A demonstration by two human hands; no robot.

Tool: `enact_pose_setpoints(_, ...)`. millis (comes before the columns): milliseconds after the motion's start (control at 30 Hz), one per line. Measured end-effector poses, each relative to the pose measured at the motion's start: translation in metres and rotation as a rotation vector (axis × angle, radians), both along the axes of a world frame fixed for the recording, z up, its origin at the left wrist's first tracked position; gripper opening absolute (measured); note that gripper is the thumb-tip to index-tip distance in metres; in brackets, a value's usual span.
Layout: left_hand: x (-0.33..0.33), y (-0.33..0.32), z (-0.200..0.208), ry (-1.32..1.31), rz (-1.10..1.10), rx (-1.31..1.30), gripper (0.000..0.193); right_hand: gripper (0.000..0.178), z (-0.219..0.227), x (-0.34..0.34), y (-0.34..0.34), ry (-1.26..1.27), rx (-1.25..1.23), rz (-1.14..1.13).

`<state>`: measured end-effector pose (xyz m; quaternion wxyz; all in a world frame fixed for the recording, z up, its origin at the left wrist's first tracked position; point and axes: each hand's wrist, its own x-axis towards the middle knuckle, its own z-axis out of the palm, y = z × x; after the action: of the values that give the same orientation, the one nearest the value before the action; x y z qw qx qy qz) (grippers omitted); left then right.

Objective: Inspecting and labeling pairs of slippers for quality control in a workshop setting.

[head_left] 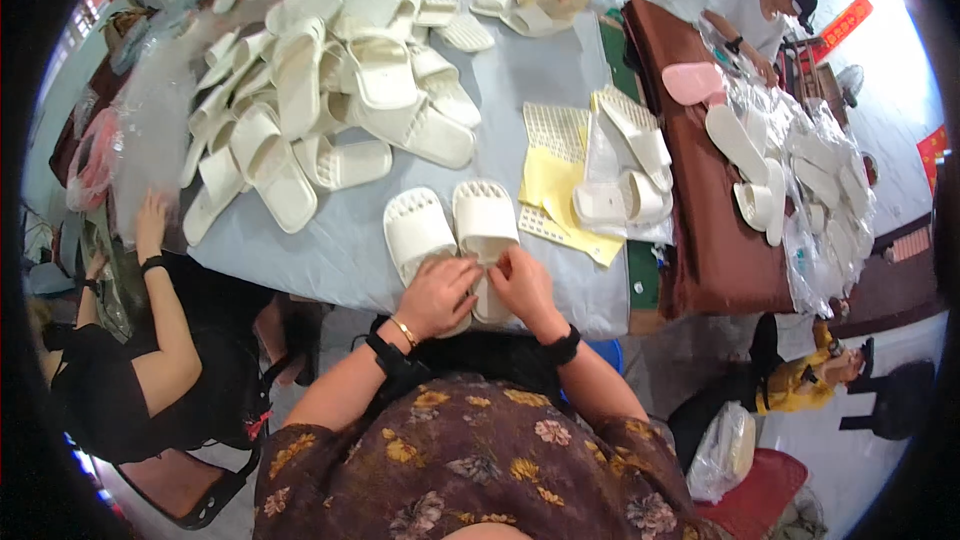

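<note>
Two white slippers lie side by side at the table's near edge, toes away from me. My left hand (438, 294) is over the heel half of the left slipper (418, 227), its fingers bent and pressed together around the inner edge. Over the right slipper (487, 212), my right hand (521, 286) is closed in a pinch by the inner side of the footbed. Whatever its fingertips hold is too small or hidden to make out. To the right lie a sheet of small labels (556, 127) and yellow backing paper (551, 179).
A large heap of white slippers (297, 80) covers the table's left half. Another slipper pair (637, 199) lies on plastic at the right. Beyond it, a brown-covered table (700, 230) holds bagged slippers (820, 180). Co-workers' hands (150, 225) reach in at left and far side.
</note>
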<state>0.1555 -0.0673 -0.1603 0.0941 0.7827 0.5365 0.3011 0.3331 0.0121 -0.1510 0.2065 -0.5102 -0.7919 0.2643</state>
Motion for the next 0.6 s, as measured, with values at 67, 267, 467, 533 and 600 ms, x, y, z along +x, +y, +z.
enact_pose_setpoints(67,0.001,-0.002,-0.001,0.009,0.002,-0.003,0.041,0.02,-0.009,0.004,0.003,0.085,0.02,0.017)
enact_pose_setpoints(267,0.004,-0.002,0.002,0.053,-0.007,0.027,0.04,0.018,-0.004,0.007,0.002,0.136,-0.08,-0.082)
enact_pose_setpoints(467,-0.004,-0.005,0.014,-0.014,-0.017,0.086,0.036,0.015,-0.022,0.026,0.013,0.255,-0.041,-0.151)
enact_pose_setpoints(533,-0.006,-0.009,0.018,-0.04,0.053,0.096,0.032,0.013,-0.022,0.036,0.01,0.333,-0.008,-0.134)
enact_pose_setpoints(600,-0.008,-0.015,0.018,-0.133,0.197,0.004,0.03,0.01,-0.019,0.046,0.004,0.388,-0.085,-0.138)
